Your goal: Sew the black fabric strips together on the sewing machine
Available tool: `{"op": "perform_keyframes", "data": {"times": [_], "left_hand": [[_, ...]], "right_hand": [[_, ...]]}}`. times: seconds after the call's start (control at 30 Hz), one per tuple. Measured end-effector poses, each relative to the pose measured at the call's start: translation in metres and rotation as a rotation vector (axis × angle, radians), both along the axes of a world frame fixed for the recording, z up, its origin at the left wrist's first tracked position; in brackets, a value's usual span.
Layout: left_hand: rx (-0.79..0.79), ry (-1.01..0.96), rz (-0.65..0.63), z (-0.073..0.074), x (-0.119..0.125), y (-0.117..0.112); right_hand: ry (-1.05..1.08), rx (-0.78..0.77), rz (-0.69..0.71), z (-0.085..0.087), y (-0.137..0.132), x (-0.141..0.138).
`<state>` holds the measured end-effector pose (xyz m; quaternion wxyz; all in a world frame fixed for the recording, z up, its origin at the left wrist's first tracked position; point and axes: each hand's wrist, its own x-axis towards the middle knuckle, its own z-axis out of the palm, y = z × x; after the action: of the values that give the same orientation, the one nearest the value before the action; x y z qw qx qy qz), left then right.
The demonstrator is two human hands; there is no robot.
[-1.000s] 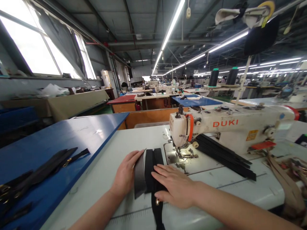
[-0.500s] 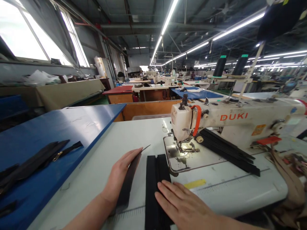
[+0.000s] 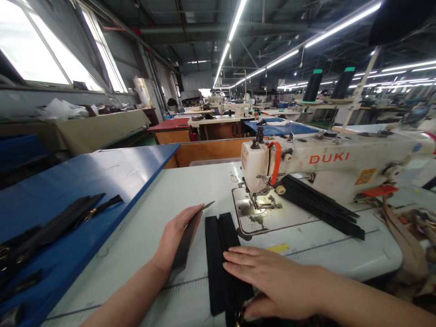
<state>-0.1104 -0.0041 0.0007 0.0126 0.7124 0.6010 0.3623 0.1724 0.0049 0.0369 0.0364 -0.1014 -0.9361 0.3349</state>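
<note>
My left hand (image 3: 173, 238) lies on the white sewing table, its fingers laid along a dark strip of material (image 3: 186, 240) that it holds by the edge. My right hand (image 3: 272, 279) rests flat, fingers stretched out, on a black zipper tape (image 3: 217, 245) that runs toward me off the table's front. Both pieces sit just left of the needle plate (image 3: 262, 215) of the white DUKI sewing machine (image 3: 327, 168).
A bundle of black strips (image 3: 320, 206) lies under the machine's arm. A blue table (image 3: 85, 190) on the left carries more black zippers (image 3: 64, 220). Tan webbing (image 3: 405, 240) is heaped at the right. Thread cones (image 3: 313, 84) stand behind; other workstations fill the hall.
My left hand has slid the dark strip away from the zipper tape to the left. My right hand has drawn back toward me along the tape. The view has tilted slightly.
</note>
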Motion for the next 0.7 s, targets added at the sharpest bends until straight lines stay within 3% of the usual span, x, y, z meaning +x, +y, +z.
{"op": "perform_keyframes", "data": {"times": [0.27, 0.47, 0.57, 0.7], "left_hand": [[0.007, 0.032, -0.03, -0.001, -0.001, 0.0], [0.019, 0.055, -0.049, -0.001, -0.002, 0.0], [0.022, 0.076, -0.108, 0.0, 0.002, -0.005], [-0.012, 0.14, -0.277, 0.001, 0.018, -0.009]], "right_hand": [[0.01, 0.17, -0.001, 0.001, -0.011, -0.003], [-0.027, 0.142, -0.012, 0.004, -0.014, -0.002], [-0.042, 0.124, -0.035, 0.004, -0.016, -0.001], [-0.061, 0.119, -0.034, 0.003, -0.01, -0.006]]}}
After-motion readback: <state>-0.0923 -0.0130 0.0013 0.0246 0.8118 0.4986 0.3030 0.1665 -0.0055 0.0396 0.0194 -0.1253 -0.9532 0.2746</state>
